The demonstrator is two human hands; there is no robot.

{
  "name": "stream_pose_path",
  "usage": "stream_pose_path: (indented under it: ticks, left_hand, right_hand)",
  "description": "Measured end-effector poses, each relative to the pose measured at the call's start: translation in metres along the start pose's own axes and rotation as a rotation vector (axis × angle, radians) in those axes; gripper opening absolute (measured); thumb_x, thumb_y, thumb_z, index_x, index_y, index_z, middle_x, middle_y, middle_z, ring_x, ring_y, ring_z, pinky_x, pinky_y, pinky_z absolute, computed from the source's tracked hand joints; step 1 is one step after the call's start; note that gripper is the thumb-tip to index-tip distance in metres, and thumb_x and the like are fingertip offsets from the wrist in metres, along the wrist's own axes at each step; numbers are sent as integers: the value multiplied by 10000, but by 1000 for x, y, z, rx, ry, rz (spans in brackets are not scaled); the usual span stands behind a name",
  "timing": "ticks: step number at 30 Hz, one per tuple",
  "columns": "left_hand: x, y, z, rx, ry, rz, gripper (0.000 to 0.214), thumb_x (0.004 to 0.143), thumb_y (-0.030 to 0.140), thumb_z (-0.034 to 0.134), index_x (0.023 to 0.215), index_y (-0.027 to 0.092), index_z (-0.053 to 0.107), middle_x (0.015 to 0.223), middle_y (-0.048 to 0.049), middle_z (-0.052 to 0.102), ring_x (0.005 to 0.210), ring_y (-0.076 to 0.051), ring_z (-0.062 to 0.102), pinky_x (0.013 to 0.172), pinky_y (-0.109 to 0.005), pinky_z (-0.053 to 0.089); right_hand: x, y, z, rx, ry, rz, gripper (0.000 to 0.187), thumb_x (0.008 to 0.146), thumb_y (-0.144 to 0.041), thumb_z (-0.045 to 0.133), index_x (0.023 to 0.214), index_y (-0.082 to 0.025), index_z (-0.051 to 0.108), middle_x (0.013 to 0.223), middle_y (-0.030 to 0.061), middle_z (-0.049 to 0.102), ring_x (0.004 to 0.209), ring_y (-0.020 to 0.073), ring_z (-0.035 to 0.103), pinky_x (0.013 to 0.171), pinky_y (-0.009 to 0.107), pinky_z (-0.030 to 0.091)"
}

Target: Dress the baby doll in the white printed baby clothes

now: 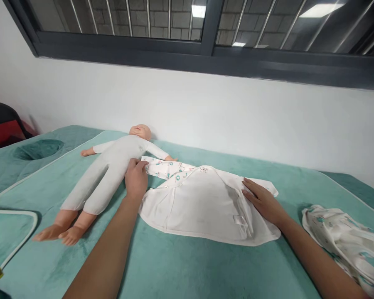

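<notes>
A white baby top with a patterned lining lies spread, inside up, on the teal bedding. My left hand is closed on the end of its patterned left sleeve, right beside the doll's arm. My right hand lies flat with fingers stretched out on the right side of the top, holding nothing. A baby doll in a pale grey suit lies on its back to the left of the top, head toward the wall.
A crumpled patterned garment lies at the right, by my right forearm. A white wall with a dark-framed window runs behind the bed. A second teal pad sits at the left edge, a red and black object beyond.
</notes>
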State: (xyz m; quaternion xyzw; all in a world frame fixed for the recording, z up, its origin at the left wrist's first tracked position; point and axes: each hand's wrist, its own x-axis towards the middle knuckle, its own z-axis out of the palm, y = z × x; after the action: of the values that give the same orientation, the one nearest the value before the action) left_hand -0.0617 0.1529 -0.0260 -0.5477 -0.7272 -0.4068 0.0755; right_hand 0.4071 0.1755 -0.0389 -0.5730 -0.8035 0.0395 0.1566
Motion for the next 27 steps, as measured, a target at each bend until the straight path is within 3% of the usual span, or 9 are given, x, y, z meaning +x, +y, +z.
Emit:
stream_pose_path:
  ticks: [4,6,9,14,17,21,23,27]
  left_hand:
    - [-3,2,0,30,-57,32,386,822,47,409,1074,177,672,1258,-125,543,1012,-252,599,805,-375,509]
    - [-7,8,-3,51,-27,85,389,812,35,418,1090,153,662,1329,-153,493,1136,-291,546,884,-417,488]
    - [-18,23,-12,11,11,234,318,865,93,432,1081,167,654,1200,-123,578,1138,-276,528,954,-429,449]
    - [-61,37,-33,-128,-193,440,233,894,133,445,1021,195,631,1025,-62,633,978,-216,564,868,-374,470]
    - [-97,30,-55,-140,-258,512,352,801,-2,414,1011,199,612,1060,-59,624,1024,-214,545,878,-371,455]
    - [-133,18,-82,-131,-342,600,476,735,-44,401,1082,220,592,1166,-58,602,1142,-227,500,948,-402,419]
    - [-140,17,-88,-94,-354,619,480,758,-15,422,1135,236,582,1209,-59,592,1189,-236,476,964,-415,407]
    - [-138,26,-84,-16,-333,621,360,854,63,435,1118,240,604,1153,-71,617,1165,-239,496,924,-409,416]
  right_hand:
    - [0,-2,-2,37,8,13,592,932,-573,368,1356,-191,526,1459,81,457,1363,279,401,1154,476,317]
    - [0,-4,-5,72,21,30,576,927,-567,388,1340,-195,538,1453,87,464,1353,285,413,1145,485,329]
    - [-3,-10,-11,131,113,60,507,923,-535,422,1286,-214,572,1426,85,496,1322,291,447,1115,495,366]
    - [-36,-44,-19,180,294,-73,353,942,-447,454,1204,-253,590,1305,67,588,1228,248,529,1058,447,429]
    - [-76,-65,-23,112,241,-253,313,931,-394,511,1208,-269,588,1276,65,600,1197,234,548,1014,412,462]
    - [-118,-70,-29,-4,128,-373,457,879,-406,603,1314,-283,533,1353,76,551,1249,262,509,1011,424,469]
    - [-126,-70,-31,-31,109,-399,485,876,-400,605,1338,-283,517,1372,78,537,1263,269,496,1024,438,456]
    - [-121,-74,-29,-96,116,-453,363,927,-251,507,1283,-285,572,1283,65,609,1145,241,576,959,425,472]
